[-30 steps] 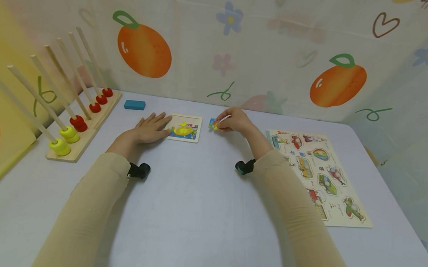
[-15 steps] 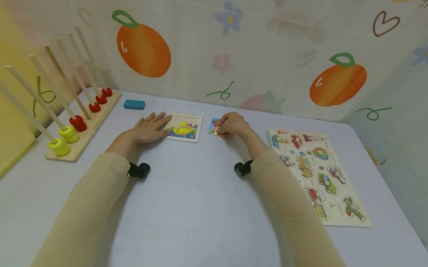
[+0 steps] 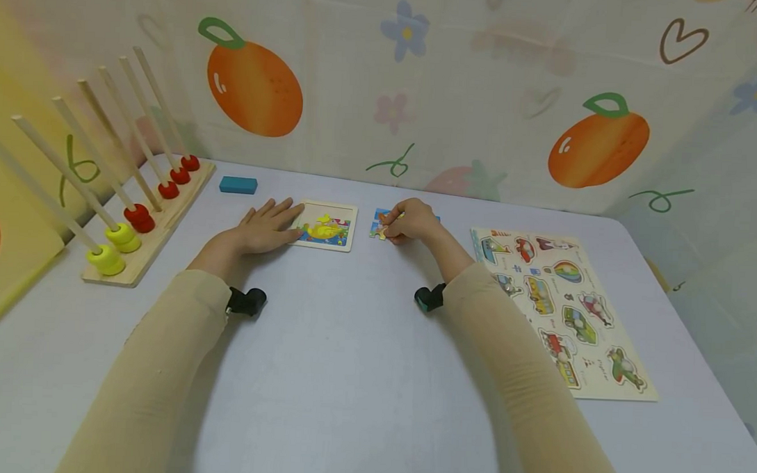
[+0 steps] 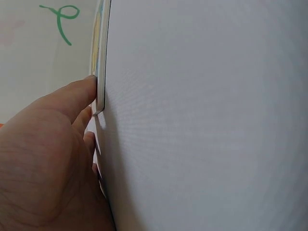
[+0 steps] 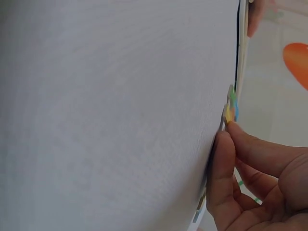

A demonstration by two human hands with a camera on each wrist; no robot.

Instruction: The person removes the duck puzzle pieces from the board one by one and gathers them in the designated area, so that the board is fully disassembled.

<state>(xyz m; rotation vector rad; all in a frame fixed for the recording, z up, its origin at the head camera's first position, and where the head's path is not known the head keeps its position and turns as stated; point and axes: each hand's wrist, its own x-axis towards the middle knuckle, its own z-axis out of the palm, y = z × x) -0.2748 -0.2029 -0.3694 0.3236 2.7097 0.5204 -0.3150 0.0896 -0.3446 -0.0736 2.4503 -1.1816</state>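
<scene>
My left hand (image 3: 264,230) lies with fingers spread at the left side of a small framed jigsaw puzzle (image 3: 352,230). The thumb touches its lower left edge, and the board shows a yellow duck picture. To the right of that board, my right hand (image 3: 413,220) pinches a colourful jigsaw piece (image 3: 377,224) between thumb and index finger. In the right wrist view the piece (image 5: 231,111) is seen nearly edge-on, close to the tabletop. Another bit of blue puzzle (image 3: 438,218) peeks out behind the right hand, mostly hidden by it.
A wooden peg rack (image 3: 146,246) with red and yellow beads stands at the left. A blue block (image 3: 238,185) lies behind the left hand. On the right is a vehicle picture board (image 3: 599,362), partly covered by the right sleeve. A printed curtain (image 3: 346,75) hangs behind the table.
The right hand has moved slightly down and left with its wrist, and more of the pinched jigsaw piece shows, lying flatter. The left hand keeps its place on the framed jigsaw puzzle.
</scene>
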